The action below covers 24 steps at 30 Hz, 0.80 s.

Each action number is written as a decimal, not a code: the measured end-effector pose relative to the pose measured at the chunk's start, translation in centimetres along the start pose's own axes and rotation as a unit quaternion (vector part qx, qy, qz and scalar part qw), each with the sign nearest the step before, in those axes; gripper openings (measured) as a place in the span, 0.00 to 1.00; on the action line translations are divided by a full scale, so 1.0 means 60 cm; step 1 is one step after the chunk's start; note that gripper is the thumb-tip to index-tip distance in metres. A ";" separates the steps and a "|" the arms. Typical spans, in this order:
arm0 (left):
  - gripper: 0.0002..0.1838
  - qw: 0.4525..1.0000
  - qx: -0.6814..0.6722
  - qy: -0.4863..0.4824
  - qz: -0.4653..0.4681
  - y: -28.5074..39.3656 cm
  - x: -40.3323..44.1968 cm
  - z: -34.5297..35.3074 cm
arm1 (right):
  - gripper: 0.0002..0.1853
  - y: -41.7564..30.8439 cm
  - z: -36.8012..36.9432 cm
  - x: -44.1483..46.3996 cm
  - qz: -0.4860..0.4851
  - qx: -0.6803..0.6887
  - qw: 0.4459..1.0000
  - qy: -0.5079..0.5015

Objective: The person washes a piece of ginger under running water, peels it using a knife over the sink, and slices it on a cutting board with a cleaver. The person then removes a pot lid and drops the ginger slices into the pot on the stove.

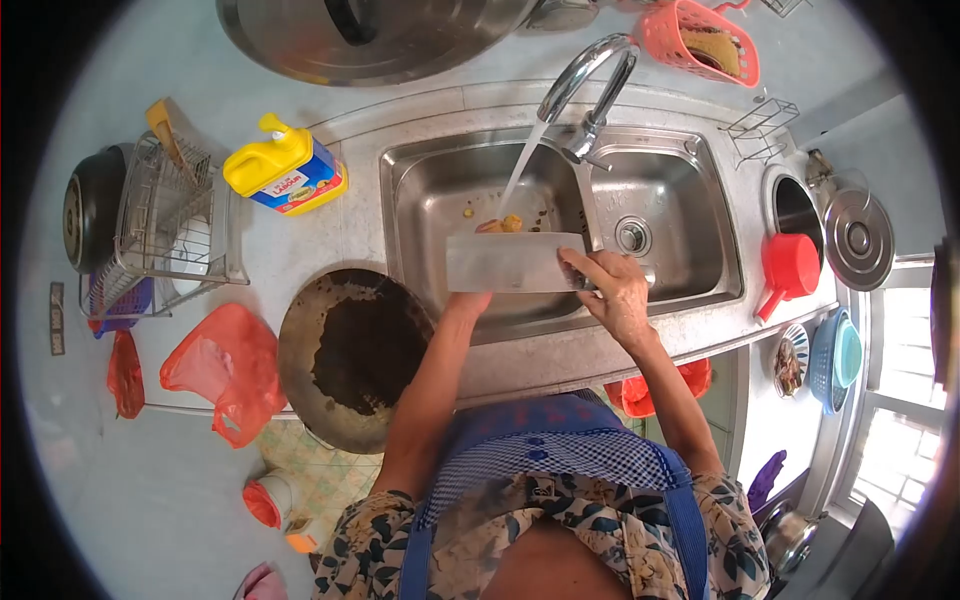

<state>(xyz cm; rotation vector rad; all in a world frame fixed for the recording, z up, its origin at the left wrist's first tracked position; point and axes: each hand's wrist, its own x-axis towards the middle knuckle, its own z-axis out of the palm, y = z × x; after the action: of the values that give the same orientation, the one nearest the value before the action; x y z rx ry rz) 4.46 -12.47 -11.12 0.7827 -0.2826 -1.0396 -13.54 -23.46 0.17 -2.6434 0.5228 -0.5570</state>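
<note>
Right grip (618, 292) clasps cleaver (510, 262), forearm (668, 385) angled inward; left grip (470, 303) behind it, closure unclear.

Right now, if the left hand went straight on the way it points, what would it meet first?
Probably the running water, just ahead of the left hand. The knife hides part of that hand, so its exact line and depth are unclear.

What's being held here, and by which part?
Right hand: a cleaver, gripped at its handle end. Left hand: mostly hidden behind the blade; its hold cannot be told.

Yellow detergent bottle (290, 168), red dipper (793, 265), wok (350, 350)
</note>
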 end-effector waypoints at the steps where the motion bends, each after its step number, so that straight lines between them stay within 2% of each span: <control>1: 0.25 1.000 0.004 -0.002 0.000 0.001 -0.004 -0.002 | 0.32 -0.002 0.004 0.003 -0.008 -0.002 1.000 -0.014; 8: 0.26 0.998 -0.035 0.024 -0.035 0.008 -0.015 0.004 | 0.34 -0.006 0.031 0.006 -0.008 0.008 1.000 -0.005; 19: 0.26 1.000 0.004 0.002 -0.008 0.004 -0.021 -0.003 | 0.34 -0.008 0.041 0.008 0.000 0.003 1.000 -0.011; 22: 0.24 0.999 0.000 0.023 -0.042 0.014 -0.027 0.004 | 0.33 -0.006 0.038 0.014 0.023 0.022 0.998 -0.045; 24: 0.21 0.998 0.014 0.013 -0.059 0.025 -0.038 0.006 | 0.30 0.033 0.062 0.006 0.063 0.083 0.994 -0.014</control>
<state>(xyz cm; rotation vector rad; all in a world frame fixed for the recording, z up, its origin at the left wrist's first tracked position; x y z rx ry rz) 4.10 -10.31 -9.48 0.8462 -0.2303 -1.1378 -12.11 -24.21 -3.75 -2.4381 0.6039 -0.5010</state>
